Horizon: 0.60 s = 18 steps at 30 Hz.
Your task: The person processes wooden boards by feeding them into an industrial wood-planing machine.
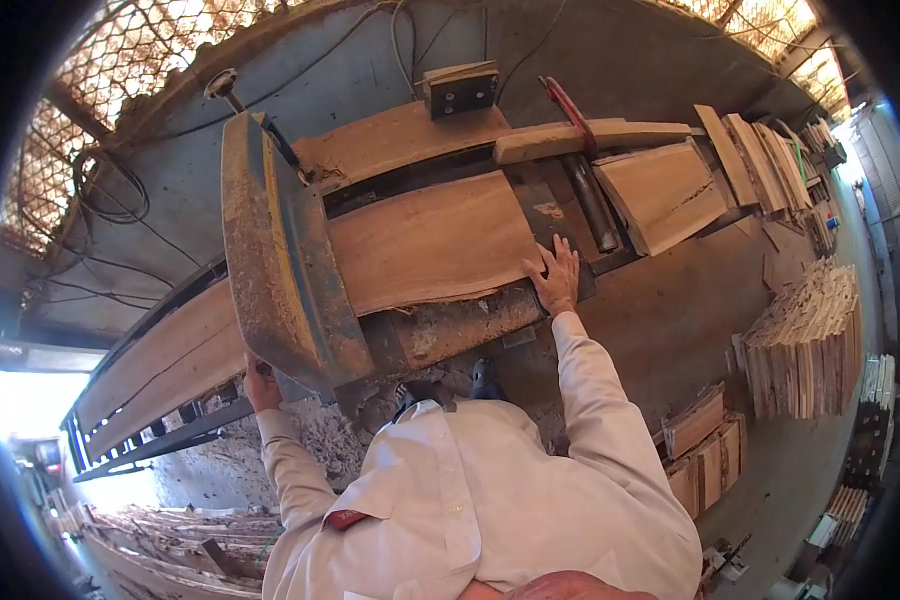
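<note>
A wide wooden board with a rough near edge lies on the machine bed, its left end against the machine's dusty upright housing. My right hand rests at the board's right end near its front corner, fingers spread and pointing away from me. On the housing's other side, a long plank with a dark lengthwise crack extends left along the bed. My left hand is at that plank's near edge, close beside the housing, its fingers mostly hidden.
A red-handled clamp and a dark roller are beyond my right hand. Another board lies to the right. Stacked boards stand on the floor at right, with shorter pieces nearer. Sawdust covers the floor beneath the bed.
</note>
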Each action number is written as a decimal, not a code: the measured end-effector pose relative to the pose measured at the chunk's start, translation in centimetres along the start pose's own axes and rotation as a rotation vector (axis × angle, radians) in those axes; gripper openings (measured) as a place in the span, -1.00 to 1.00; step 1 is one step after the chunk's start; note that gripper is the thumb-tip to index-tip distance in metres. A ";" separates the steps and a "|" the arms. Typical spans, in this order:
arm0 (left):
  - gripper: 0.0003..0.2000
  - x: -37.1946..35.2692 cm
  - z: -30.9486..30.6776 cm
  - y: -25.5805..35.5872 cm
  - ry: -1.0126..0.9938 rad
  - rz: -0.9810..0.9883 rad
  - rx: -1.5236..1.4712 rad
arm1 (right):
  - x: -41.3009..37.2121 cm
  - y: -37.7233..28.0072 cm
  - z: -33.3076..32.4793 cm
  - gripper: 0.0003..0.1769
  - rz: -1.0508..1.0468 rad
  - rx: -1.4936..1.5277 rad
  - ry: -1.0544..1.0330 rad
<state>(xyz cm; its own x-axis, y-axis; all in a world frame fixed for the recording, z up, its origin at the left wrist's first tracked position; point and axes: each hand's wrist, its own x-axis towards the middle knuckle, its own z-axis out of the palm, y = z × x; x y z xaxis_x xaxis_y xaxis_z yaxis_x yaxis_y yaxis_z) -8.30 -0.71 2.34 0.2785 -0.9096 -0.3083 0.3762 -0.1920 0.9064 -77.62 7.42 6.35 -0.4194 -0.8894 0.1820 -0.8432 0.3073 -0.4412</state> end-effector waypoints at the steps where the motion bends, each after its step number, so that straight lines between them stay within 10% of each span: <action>1: -0.56 -0.2 0.1 -0.1 0.029 0.063 0.093 | 0.0 -0.1 0.0 -0.17 -0.004 -0.006 -0.002; 18: -0.57 0.4 -0.9 0.5 0.235 0.028 0.197 | 0.0 0.6 -1.0 0.14 -0.098 -0.050 -0.083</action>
<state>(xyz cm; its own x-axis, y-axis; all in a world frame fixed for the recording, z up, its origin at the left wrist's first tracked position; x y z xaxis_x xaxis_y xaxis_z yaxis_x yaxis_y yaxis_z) -7.20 -0.83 2.37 0.4919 -0.8096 -0.3204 0.1935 -0.2571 0.9468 -78.42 7.95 6.94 -0.3068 -0.9403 0.1474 -0.8952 0.2324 -0.3802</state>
